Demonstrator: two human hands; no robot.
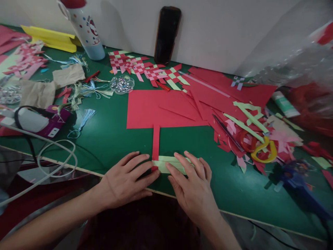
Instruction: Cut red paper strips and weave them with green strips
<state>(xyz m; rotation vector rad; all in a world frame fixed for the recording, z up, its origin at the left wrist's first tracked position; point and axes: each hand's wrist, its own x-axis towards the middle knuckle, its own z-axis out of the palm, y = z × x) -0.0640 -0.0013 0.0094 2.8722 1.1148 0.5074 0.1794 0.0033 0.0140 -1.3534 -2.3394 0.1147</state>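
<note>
At the table's front edge, my left hand lies with fingers stretched out, its fingertips on the lower end of a red paper strip. Light green paper strips run sideways there, meeting the red strip at their left end. My right hand rests on the green strips with its fingers spread, covering part of them. The red strip reaches up to a large sheet of red paper, on which more cut red pieces lie.
Behind are woven paper fish, a dish of beads, a phone and a bottle. On the right lie yellow-handled scissors, paper scraps and a blue glue gun. A white cable loops at left.
</note>
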